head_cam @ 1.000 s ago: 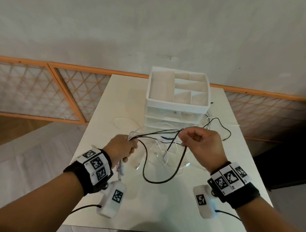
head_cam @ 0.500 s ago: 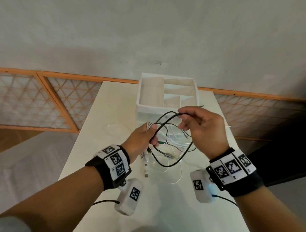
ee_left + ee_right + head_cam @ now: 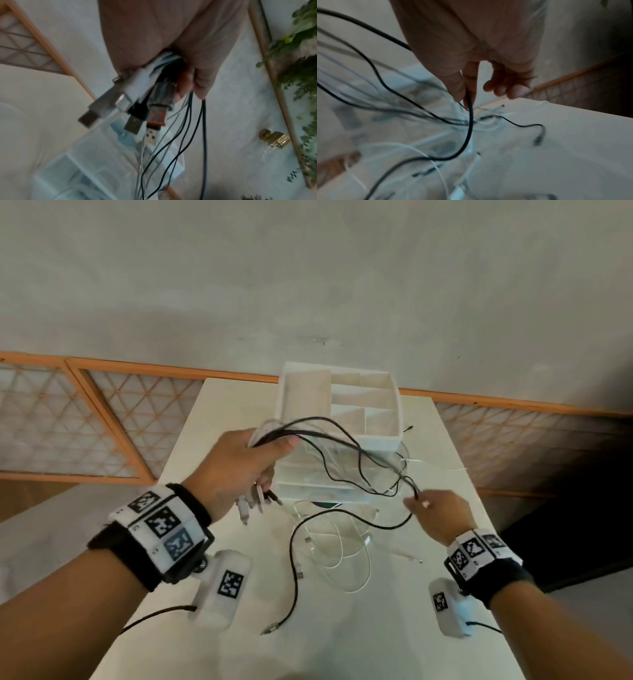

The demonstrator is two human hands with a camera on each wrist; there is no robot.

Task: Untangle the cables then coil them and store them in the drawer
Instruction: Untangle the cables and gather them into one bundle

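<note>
My left hand (image 3: 255, 453) is raised in front of the white drawer unit (image 3: 346, 419) and grips a bundle of black and white cables (image 3: 329, 440). Their USB plugs (image 3: 137, 106) hang out below the fist (image 3: 171, 56). My right hand (image 3: 433, 511) is lower, at the right, and pinches one black cable (image 3: 470, 121) between thumb and forefinger. That black cable (image 3: 294, 546) loops down onto the table, its plug lying near the front. Loose white cables (image 3: 346, 546) lie tangled on the table between my hands.
The white table (image 3: 394, 628) is narrow, with edges close on both sides and the drawer unit at its far end against a grey wall. Orange-framed lattice panels (image 3: 102, 419) run behind. A small black plug (image 3: 409, 428) lies right of the unit.
My left hand has lifted the cable bundle higher and to the left. My right hand has dropped down and to the right, drawing one black cable out of the bundle.
</note>
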